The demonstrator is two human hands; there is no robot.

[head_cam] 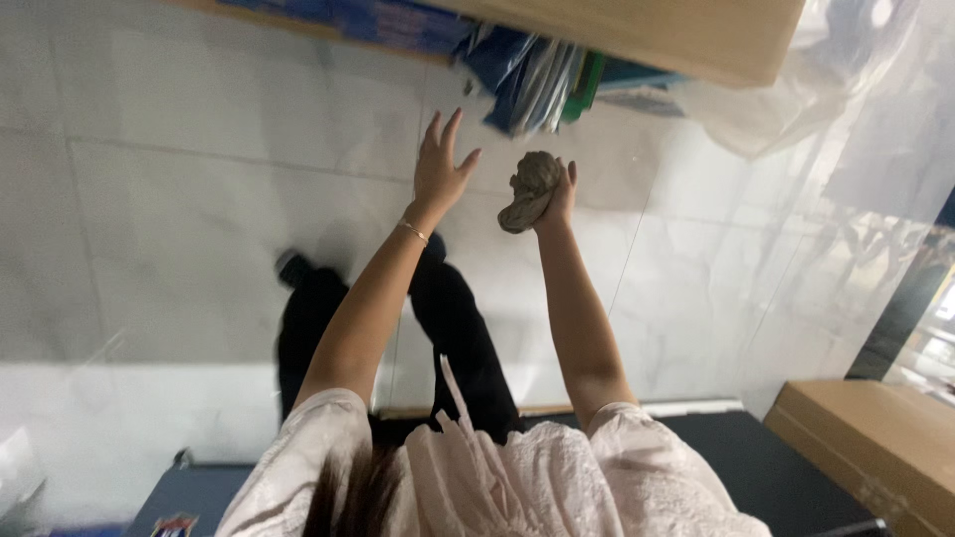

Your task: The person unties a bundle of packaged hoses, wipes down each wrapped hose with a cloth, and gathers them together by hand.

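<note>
While both arms stretch out ahead over the pale tiled floor (179, 229), I log the right hand (559, 194) as closed around a crumpled grey-brown cloth (530, 189), which sits bunched in the palm with its lower end hanging down past the heel of the hand toward the wrist side. Long axis of the cloth runs roughly top-to-bottom in the head view, tilted a bit to the left at the lower tip. Left hand (438, 169) is empty, fingers spread wide and pointing away from the body, a thin bracelet (414, 232) on its wrist. The cloth lies just to the right of the left hand, near but apart, a clear gap between left fingertips and fabric; so the right hand has it, and the left is the nearer free one. Beyond both hands I see a blue and green bundle of packaging (537, 75) on the floor, partly under a tan cardboard box (686, 35) at the top edge; print on the blue part is blurred. Clear plastic sheeting (796, 109) sits at the upper right. Another tan cardboard box (875, 447) lies at the lower right beside a dark mat (756, 467). Dark trousers and a pale pink top fill the lower middle.
</note>
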